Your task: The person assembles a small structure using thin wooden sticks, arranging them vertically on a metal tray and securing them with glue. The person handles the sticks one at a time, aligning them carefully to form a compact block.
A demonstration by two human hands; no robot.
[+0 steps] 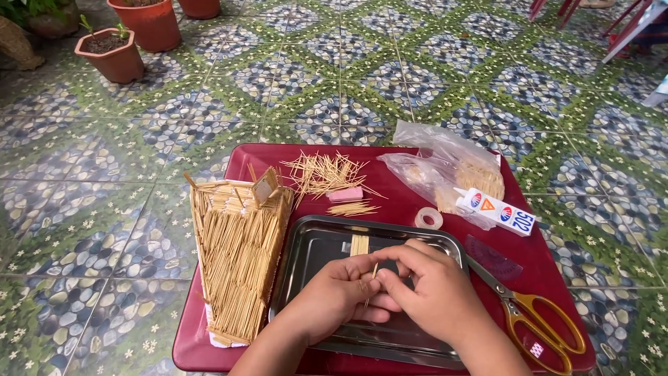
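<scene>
We see a single toothpick (374, 273) pinched between the fingertips of both hands, standing almost upright just over the steel tray (313, 244), and just above it a small row of toothpicks (359, 244) already lies flat side by side on the tray bottom. We judge that the step in hand is adding one more stick to this little row; the next move seems to call for laying the stick down parallel to the others, touching the last one, with a light and exact pressure so the row does not shift. The left hand (334, 292) is curled, thumb and forefinger closed on the lower part of the stick, and its wrist rests near the front rim of the tray. The right hand (431, 292) comes from the right side, fingers bent and closed on the same stick from above. Left of the tray stands a toothpick house model (240, 257) with a sloped roof. Behind the tray lie a loose toothpick pile (323, 172), a pink eraser (346, 195), a tape roll (428, 218), a glue bottle (495, 210) and a plastic bag (445, 167). Yellow-handled scissors (536, 320) lie at the right, all on the red tray (557, 264) upon the tiled floor (104, 209).
</scene>
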